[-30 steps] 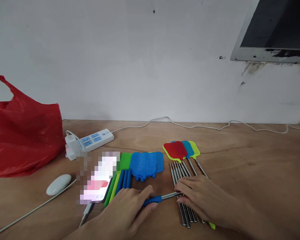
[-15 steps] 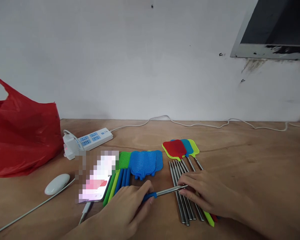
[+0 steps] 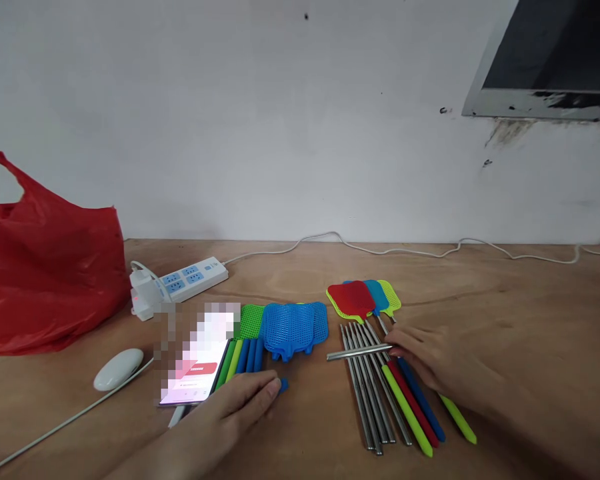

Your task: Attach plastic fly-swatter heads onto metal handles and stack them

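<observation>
The left hand (image 3: 230, 417), lower centre-left of the frame, has its fingers curled round a blue handle (image 3: 283, 385); only a short end shows past the thumb, and the rest is hidden in the grip. The right hand (image 3: 427, 357), right of centre, pinches the right end of a loose metal tube (image 3: 355, 353); the tube lies crosswise over a row of metal rods (image 3: 370, 403) and points left. Tube and blue handle are apart, with bare wooden table (image 3: 530, 333) between them. Under and beside the right hand, lower right of centre, are a yellow-green handle (image 3: 407, 410), a red handle (image 3: 414, 403) and a dark blue handle (image 3: 423, 403), side by side; a second yellow-green handle (image 3: 459, 420) sits farther right. Above the rods, a red swatter head (image 3: 350, 300) overlaps others in blue and yellow-green. At centre, blue swatter heads (image 3: 287, 330) lie beside a green swatter head (image 3: 250, 322), with green, yellow-green and blue grips (image 3: 250, 355) below, just above the left hand. Immediately left of these: a lit phone (image 3: 200, 360), partly pixelated. Left of the frame: a red plastic bag (image 3: 55, 273), a white power strip (image 3: 195, 280), and a white rounded object (image 3: 119, 369). Upper right: a dark panel (image 3: 570, 47) in a pale frame on the wall.
</observation>
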Demonstrator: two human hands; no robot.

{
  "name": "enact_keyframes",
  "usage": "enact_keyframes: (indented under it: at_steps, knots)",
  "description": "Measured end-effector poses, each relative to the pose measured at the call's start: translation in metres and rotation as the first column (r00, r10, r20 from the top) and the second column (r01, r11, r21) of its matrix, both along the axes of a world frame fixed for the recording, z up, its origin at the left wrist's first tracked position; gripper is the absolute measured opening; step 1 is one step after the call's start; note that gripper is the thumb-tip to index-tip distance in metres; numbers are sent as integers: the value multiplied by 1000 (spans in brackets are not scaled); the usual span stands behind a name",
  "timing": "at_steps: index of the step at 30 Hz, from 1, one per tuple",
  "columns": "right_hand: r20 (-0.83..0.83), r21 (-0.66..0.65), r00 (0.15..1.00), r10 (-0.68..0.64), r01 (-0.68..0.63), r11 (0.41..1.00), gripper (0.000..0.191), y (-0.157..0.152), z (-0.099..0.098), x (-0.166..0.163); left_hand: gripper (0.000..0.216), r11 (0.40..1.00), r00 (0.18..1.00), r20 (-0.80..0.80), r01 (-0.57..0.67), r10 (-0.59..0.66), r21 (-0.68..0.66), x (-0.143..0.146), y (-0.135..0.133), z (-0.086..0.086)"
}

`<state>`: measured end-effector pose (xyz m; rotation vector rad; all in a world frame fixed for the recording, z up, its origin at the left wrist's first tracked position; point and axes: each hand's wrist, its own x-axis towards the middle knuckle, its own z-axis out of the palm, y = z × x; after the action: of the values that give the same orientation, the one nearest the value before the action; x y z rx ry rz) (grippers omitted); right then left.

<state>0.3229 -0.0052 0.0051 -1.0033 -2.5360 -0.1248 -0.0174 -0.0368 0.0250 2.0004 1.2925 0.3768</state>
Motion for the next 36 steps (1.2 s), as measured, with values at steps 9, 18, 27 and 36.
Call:
enact_keyframes:
  at_steps: [9,18,27,36]
  knots:
    - [-174,-251,976,-131,84,964,22,-3,0,-21,19,963,990,-122,-37,71,266,20,20,6]
    - [-212,-239,971,-110,58,969,27,9,-5,-26,24,937,911,-368,-55,189,346,13,38,-6]
    - [-205,-241,975,-81,30,970,28,6,-9,-27,20,897,874,-438,8,208,442,8,32,-7]
    - [-79,-269,997,-1,-20,963,30,-17,1,-46,15,824,922,-333,340,-197,453,27,15,5]
